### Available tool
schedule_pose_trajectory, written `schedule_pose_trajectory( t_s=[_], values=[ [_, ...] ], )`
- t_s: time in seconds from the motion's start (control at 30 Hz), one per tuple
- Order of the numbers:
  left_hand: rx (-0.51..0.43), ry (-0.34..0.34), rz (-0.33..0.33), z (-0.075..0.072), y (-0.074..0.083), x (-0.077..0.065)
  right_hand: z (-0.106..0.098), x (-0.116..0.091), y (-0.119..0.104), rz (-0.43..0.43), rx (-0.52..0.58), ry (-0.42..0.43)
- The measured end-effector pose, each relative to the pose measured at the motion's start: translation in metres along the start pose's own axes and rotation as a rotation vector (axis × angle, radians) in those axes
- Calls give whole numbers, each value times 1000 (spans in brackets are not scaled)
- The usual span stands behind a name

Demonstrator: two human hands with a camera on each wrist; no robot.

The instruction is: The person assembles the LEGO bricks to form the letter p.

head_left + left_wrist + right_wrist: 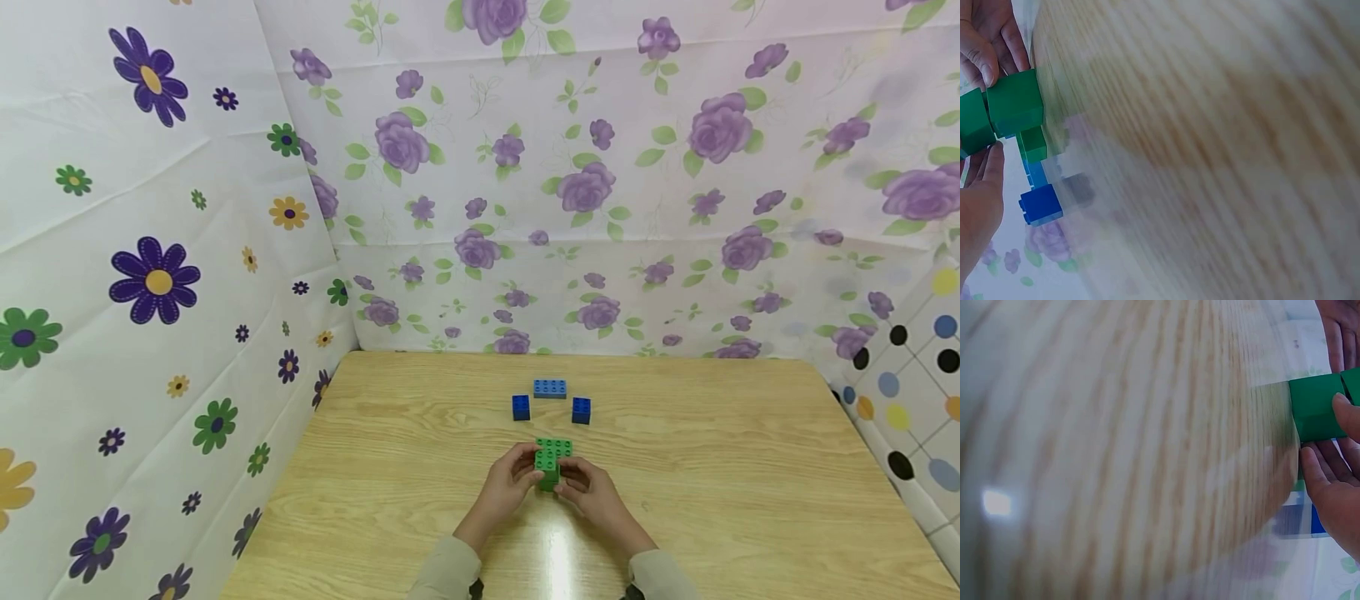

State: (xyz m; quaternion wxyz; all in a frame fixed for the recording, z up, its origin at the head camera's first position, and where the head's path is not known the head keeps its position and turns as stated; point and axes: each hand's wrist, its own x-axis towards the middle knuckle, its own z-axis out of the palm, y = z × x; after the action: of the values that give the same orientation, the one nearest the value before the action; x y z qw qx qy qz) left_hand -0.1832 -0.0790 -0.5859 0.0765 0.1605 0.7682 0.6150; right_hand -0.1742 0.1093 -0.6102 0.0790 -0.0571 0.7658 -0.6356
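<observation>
Two square green toy bricks stand one above the other between my hands. My left hand (pixel 506 482) holds the upper green brick (pixel 546 461) from the left, thumb on its near side. From the right, my right hand (pixel 592 492) grips at the lower green brick (pixel 1015 103), its thumb on the near face. A narrow slanted gap shows between the two bricks in the left wrist view. Just behind them lies a longer green brick (pixel 564 448), partly hidden by the upper brick. In the right wrist view the lower brick stands close over the wooden table.
Farther back on the wooden table (pixel 712 467) are a long light-blue brick (pixel 550 389) and two square dark-blue bricks, one at left (pixel 521 407) and one at right (pixel 581 410). Flowered cloth (pixel 465 208) hangs behind and at the left; dotted cloth (pixel 915 400) hangs at the right.
</observation>
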Motion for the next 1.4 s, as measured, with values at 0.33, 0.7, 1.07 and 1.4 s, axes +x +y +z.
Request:
schedule_pose_trajectory(
  t_s=[0.33, 0.7, 1.07, 1.4],
  values=[
    [77, -10, 1, 0, 3, 1, 0, 0, -1, 6, 6, -6],
    [188, -24, 8, 0, 9, 2, -1, 2, 2, 2, 7, -10],
    [242, -32, 54, 0, 6, 3, -1, 2, 2, 3, 16, -8],
    [296, -17, 117, 0, 5, 0, -2, 2, 2, -9, 12, -20]
  ],
)
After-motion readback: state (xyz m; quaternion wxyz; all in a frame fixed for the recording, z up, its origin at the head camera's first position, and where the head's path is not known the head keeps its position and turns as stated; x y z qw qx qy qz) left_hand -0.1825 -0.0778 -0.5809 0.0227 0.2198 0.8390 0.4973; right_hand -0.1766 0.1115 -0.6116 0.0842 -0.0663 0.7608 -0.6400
